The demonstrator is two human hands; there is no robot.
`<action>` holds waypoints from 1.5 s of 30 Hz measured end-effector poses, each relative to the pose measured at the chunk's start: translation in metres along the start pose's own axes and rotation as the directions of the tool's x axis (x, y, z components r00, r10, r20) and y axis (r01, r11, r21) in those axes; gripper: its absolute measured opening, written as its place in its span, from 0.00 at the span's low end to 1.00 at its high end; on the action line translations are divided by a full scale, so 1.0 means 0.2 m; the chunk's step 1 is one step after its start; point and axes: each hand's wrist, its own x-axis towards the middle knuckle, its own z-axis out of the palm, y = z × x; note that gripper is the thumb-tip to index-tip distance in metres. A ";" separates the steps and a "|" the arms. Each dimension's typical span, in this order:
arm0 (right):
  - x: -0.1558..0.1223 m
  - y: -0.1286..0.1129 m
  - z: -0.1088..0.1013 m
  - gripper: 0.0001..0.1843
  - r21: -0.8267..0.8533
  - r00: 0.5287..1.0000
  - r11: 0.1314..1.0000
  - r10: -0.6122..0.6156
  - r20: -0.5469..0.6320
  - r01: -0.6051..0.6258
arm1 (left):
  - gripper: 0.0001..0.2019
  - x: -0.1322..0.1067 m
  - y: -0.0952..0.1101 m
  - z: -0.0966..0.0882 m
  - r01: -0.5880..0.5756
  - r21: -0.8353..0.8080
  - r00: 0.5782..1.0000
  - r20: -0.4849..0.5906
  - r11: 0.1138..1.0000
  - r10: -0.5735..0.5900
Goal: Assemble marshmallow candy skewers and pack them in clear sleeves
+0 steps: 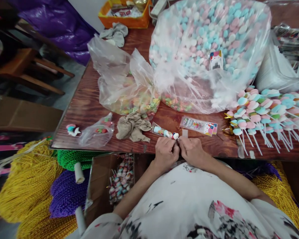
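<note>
At the table's front edge, a marshmallow stick [164, 132] lies in a clear wrapper, its pale blue, white and red pieces pointing up and left. My left hand [165, 151] is closed around its lower end, fingers curled. Close beside it, my right hand [192, 149] is also closed, pinching at that same end; the exact thing between its fingertips is hidden. Just above my right hand lies a flat printed wrapper [198, 126]. A small piece of clear tape [184, 133] sits at the edge between them.
A pile of marshmallow sticks [269, 109] lies right. Behind stand a large bag of marshmallows [214, 30] and a bag of gummy candies [129, 96]. A crumpled cloth [134, 126] and small plastic bag [98, 131] lie left. Below hang yellow cord bundles [27, 179] beside a cardboard box [99, 186].
</note>
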 end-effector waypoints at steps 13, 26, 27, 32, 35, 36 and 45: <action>0.06 0.03 0.00 0.14 0.036 0.996 0.999 0.020 -0.086 -0.017 | 0.10 0.03 0.01 0.05 -0.029 -0.015 0.999 -0.016 0.999 0.028; 0.00 0.15 -0.15 0.14 -0.065 0.927 0.964 -0.265 -0.264 0.257 | 0.16 0.25 -0.10 -0.28 -0.200 0.011 0.876 0.451 0.980 0.174; -0.01 0.15 -0.17 0.14 -0.076 0.916 0.958 -0.288 -0.279 0.278 | 0.12 0.26 -0.12 -0.27 -0.164 -0.065 0.824 0.539 0.984 0.173; -0.03 0.17 -0.25 0.13 -0.160 0.868 0.928 -0.372 -0.329 0.337 | 0.12 0.28 -0.13 -0.22 0.167 -0.327 0.698 0.706 0.930 0.123; -0.03 0.18 -0.27 0.12 -0.214 0.839 0.885 -0.462 -0.289 0.414 | 0.13 0.26 -0.10 -0.22 0.224 -0.334 0.668 0.737 0.916 0.105; -0.03 0.18 -0.27 0.13 -0.208 0.841 0.875 -0.480 -0.252 0.437 | 0.13 0.25 -0.08 -0.21 0.199 -0.282 0.681 0.728 0.938 0.075; 0.10 0.09 -0.34 0.15 -0.029 0.942 0.973 -0.215 0.257 0.230 | 0.07 0.20 -0.02 -0.14 -0.080 0.151 0.806 0.591 0.985 -0.026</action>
